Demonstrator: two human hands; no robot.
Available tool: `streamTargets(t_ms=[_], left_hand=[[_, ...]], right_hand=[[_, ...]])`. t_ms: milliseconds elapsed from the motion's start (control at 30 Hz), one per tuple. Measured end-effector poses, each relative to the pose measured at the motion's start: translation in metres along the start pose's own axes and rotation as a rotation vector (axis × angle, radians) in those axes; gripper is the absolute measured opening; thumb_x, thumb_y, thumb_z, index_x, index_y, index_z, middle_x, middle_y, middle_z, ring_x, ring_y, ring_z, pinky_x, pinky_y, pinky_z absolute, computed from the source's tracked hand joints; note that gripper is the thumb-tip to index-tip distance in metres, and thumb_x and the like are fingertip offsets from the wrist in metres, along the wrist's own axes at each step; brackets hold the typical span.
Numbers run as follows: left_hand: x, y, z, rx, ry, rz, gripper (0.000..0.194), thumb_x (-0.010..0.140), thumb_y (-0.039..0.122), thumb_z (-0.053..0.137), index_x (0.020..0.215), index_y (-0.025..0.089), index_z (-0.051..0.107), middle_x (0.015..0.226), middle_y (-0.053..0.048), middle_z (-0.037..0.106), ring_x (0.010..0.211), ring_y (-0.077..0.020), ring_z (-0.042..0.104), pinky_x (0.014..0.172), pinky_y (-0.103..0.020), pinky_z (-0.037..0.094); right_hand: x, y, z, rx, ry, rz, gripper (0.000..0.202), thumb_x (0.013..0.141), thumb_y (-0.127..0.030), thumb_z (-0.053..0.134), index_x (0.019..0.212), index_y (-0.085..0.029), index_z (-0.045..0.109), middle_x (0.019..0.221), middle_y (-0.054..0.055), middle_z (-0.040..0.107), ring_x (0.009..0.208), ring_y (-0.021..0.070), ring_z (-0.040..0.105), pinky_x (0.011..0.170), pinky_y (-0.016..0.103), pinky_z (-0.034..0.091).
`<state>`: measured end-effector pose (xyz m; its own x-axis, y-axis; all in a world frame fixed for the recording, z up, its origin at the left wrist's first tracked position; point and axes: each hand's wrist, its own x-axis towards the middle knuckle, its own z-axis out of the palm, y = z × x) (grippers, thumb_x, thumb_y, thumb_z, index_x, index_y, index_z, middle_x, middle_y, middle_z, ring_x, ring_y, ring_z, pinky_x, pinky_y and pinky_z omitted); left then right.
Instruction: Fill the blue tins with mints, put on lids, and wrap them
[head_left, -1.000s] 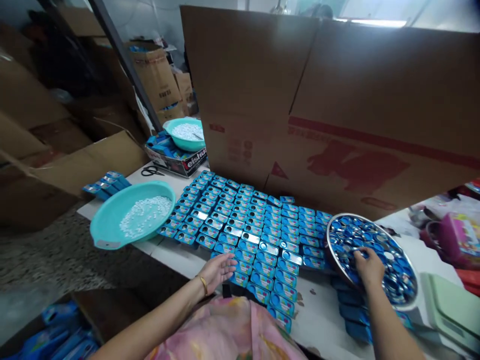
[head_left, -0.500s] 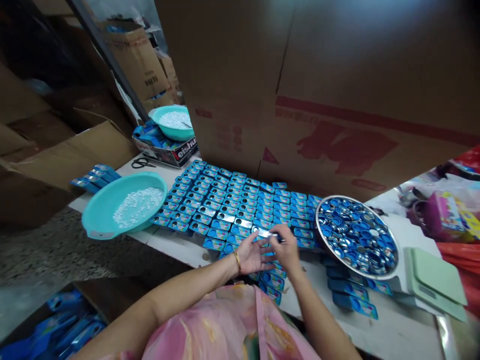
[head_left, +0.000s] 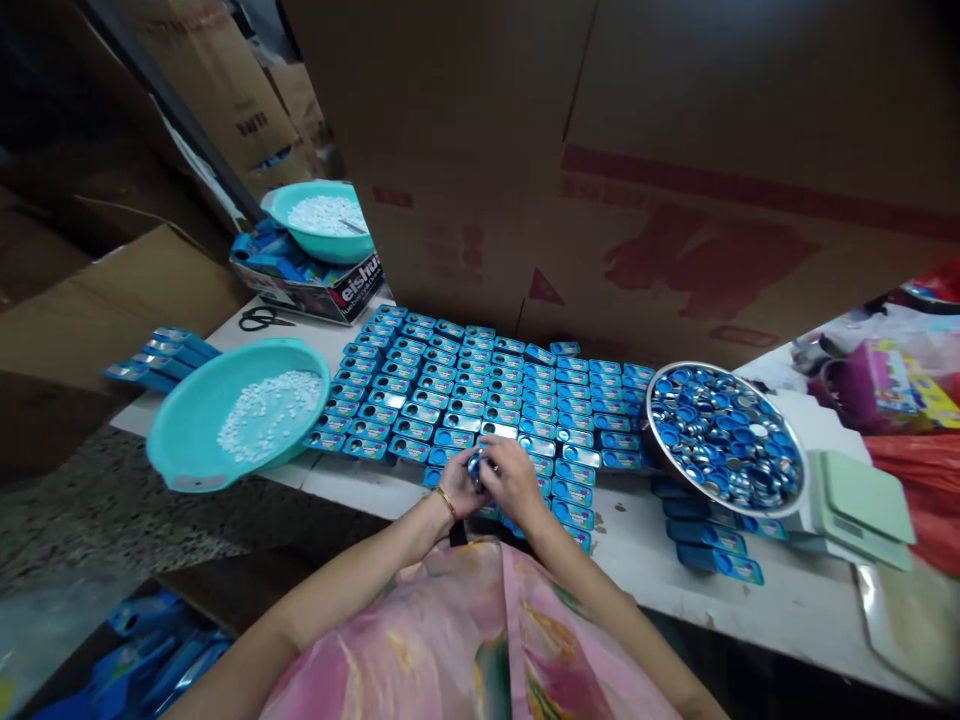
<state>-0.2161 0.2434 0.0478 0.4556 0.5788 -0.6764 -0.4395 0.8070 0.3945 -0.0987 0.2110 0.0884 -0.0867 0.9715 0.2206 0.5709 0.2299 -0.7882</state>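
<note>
My left hand (head_left: pixel 459 484), with a gold bangle at its wrist, is curled around several small blue-and-silver caps (head_left: pixel 475 463). My right hand (head_left: pixel 513 480) is brought up against it, its fingers pinched at the same caps; how many each hand holds is hidden. Under and beyond both hands stand rows of small blue boxes (head_left: pixel 457 391) packed closely together. Many box tops show a dark round opening, while others nearer and to the right have a blue round piece in it. To the right, a round metal bowl (head_left: pixel 651 440) is full of such caps.
On the left stand a turquoise basin (head_left: pixel 180 450) of white pellets and scissors (head_left: pixel 262 319). Behind, a second turquoise basin (head_left: pixel 322 247) rests on a printed carton (head_left: pixel 300 298). A large cardboard box (head_left: pixel 465 150) walls the back. A pale green scale (head_left: pixel 866 500) sits at right.
Both hands have shifted left and come together. My left hand, spread palm-up before, is now curled around caps. The camera view has turned slightly.
</note>
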Motion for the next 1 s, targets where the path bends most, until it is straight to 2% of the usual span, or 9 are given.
streamTargets(t_ms=[100,167,267,367,500,667,767,900,1000], left_hand=[[-0.003,0.022,-0.021,-0.121,-0.024,-0.099,0.02,0.079,0.032,0.051,0.09,0.016,0.056,0.079,-0.005,0.06,0.074,-0.0146,0.059,0.057,-0.024,0.047],[-0.005,0.041,-0.036,-0.159,-0.029,-0.124,0.018,0.076,0.031,0.053,0.089,0.017,0.056,0.074,-0.003,0.059,0.07,-0.014,0.06,0.05,-0.02,0.045],[-0.009,0.069,-0.056,-0.088,-0.032,-0.107,0.022,0.074,0.029,0.057,0.092,0.018,0.056,0.077,-0.004,0.06,0.07,-0.0149,0.06,0.045,-0.018,0.042],[-0.015,0.094,-0.073,-0.017,-0.037,-0.088,0.023,0.073,0.025,0.058,0.094,0.017,0.056,0.083,-0.006,0.06,0.071,-0.0148,0.06,0.043,-0.016,0.04],[-0.023,0.119,-0.09,0.026,-0.068,-0.064,0.021,0.072,0.02,0.059,0.093,0.016,0.057,0.084,-0.008,0.06,0.067,-0.0113,0.058,0.041,-0.013,0.038],[-0.026,0.138,-0.103,0.063,-0.081,-0.079,0.02,0.072,0.019,0.059,0.092,0.015,0.058,0.083,-0.007,0.06,0.065,-0.011,0.057,0.039,-0.013,0.036],[-0.022,0.142,-0.105,0.059,-0.083,-0.118,0.019,0.074,0.02,0.058,0.091,0.014,0.058,0.085,-0.008,0.06,0.065,-0.0105,0.056,0.04,-0.013,0.036],[-0.018,0.145,-0.104,0.027,-0.166,-0.155,0.019,0.074,0.022,0.057,0.092,0.014,0.058,0.091,-0.01,0.06,0.068,-0.0106,0.056,0.042,-0.013,0.037],[-0.015,0.149,-0.104,0.023,-0.188,-0.156,0.02,0.074,0.022,0.057,0.093,0.014,0.058,0.092,-0.011,0.06,0.067,-0.0105,0.055,0.041,-0.013,0.037]], right_hand=[[0.022,0.021,0.01,0.345,0.121,0.348,0.011,0.074,-0.025,0.045,0.082,-0.02,0.051,0.076,0.002,0.061,0.07,0.0154,0.059,0.064,0.029,0.047],[0.036,0.039,0.017,0.504,0.168,0.544,0.014,0.071,-0.026,0.046,0.083,-0.019,0.047,0.066,-0.001,0.059,0.058,0.0138,0.058,0.055,0.027,0.047],[0.054,0.059,0.027,0.437,0.189,0.723,0.021,0.073,-0.028,0.042,0.091,-0.018,0.045,0.065,-0.001,0.058,0.055,0.0124,0.057,0.05,0.024,0.046],[0.069,0.066,0.035,0.165,0.134,0.773,0.022,0.076,-0.028,0.04,0.092,-0.016,0.049,0.07,0.002,0.06,0.062,0.013,0.058,0.054,0.023,0.045],[0.084,0.065,0.048,-0.224,0.008,0.783,0.014,0.069,-0.02,0.054,0.083,-0.016,0.056,0.082,0.007,0.062,0.082,0.0181,0.057,0.068,0.026,0.043],[0.103,0.063,0.061,-0.657,-0.244,0.854,0.035,0.069,-0.023,0.06,0.102,-0.016,0.053,0.097,0.014,0.061,0.092,0.0233,0.056,0.072,0.029,0.041],[0.116,0.065,0.06,-0.698,-0.302,0.93,0.038,0.066,-0.026,0.065,0.101,-0.016,0.055,0.098,0.014,0.061,0.091,0.0238,0.057,0.07,0.028,0.042],[0.119,0.059,0.054,-0.706,-0.313,0.946,0.044,0.058,-0.025,0.071,0.099,-0.015,0.057,0.096,0.014,0.062,0.091,0.0251,0.057,0.07,0.029,0.041],[0.109,0.039,0.058,-0.673,-0.215,0.83,0.033,0.069,-0.026,0.061,0.101,-0.016,0.056,0.095,0.012,0.062,0.09,0.0232,0.057,0.071,0.03,0.041]])
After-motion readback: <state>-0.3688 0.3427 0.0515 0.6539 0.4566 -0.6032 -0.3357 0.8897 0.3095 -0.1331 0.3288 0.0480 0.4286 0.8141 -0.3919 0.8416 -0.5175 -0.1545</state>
